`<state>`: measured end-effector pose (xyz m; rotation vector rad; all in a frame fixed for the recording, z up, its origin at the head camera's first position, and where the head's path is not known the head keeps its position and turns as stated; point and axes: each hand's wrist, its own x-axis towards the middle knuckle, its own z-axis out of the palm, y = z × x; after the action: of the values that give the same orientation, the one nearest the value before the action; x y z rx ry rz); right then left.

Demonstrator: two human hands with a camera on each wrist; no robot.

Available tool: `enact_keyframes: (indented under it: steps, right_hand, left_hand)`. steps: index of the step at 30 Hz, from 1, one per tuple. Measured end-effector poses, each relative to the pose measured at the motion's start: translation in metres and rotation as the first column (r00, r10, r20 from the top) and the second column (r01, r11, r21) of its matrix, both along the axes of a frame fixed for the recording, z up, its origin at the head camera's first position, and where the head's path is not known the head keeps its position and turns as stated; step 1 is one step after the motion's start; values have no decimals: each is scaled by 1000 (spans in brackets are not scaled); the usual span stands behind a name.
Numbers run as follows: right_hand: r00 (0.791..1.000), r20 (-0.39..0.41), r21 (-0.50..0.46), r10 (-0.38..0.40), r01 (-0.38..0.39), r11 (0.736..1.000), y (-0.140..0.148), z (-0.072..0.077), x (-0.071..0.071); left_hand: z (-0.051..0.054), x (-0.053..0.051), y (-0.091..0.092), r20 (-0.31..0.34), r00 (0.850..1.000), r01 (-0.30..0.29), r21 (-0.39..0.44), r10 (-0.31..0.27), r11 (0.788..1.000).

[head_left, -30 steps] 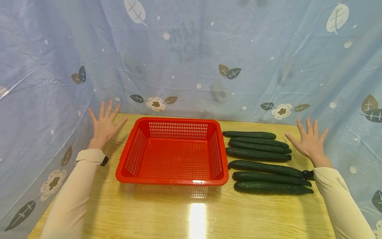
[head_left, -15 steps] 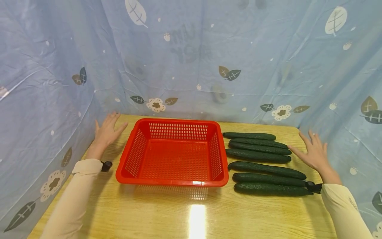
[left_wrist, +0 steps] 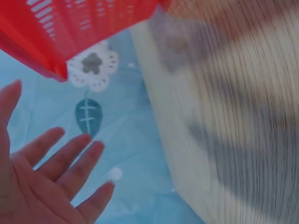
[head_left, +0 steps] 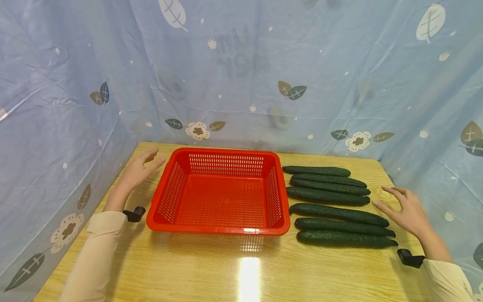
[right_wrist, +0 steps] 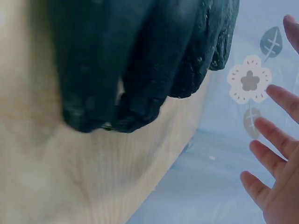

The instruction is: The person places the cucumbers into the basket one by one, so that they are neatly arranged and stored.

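A red plastic basket with slotted sides stands on the table, and nothing lies in it. To its right several dark green cucumbers lie side by side, roughly crosswise. My left hand hovers just left of the basket, fingers relaxed and apart from its rim; the left wrist view shows that palm bare, near the basket's wall. Off the right ends of the cucumbers is my right hand, fingers loosely bent and holding nothing. The cucumbers' ends loom close in the right wrist view.
The light wooden table carries everything, with a bright glare spot near its front. A blue curtain with leaf and flower prints hangs behind and along both sides. A small black wrist device is strapped at each wrist.
Both hands have come down from a raised, spread-finger pose, and their fingers have relaxed. The right hand has also drawn back toward the front. The basket and cucumbers stay put.
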<state>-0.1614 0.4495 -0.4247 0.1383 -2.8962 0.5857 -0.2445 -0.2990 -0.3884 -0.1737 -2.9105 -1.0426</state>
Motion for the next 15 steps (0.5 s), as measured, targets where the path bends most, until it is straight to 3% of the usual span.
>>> enact_keyframes:
  steps: [2,10,15]
  right_hand:
    - [1000,-7,1,12,-12,1000,-2,-1,6]
    - [996,-24,41,83,-82,996,-13,-6,25]
    - [993,-22,-2,118,-118,993,-23,-9,35]
  left_hand:
    - [0,4,3,35,999,7,27,-8,1000]
    - [-6,14,10,69,996,44,97,-50,994]
    - [-12,18,14,92,994,43,108,-53,993]
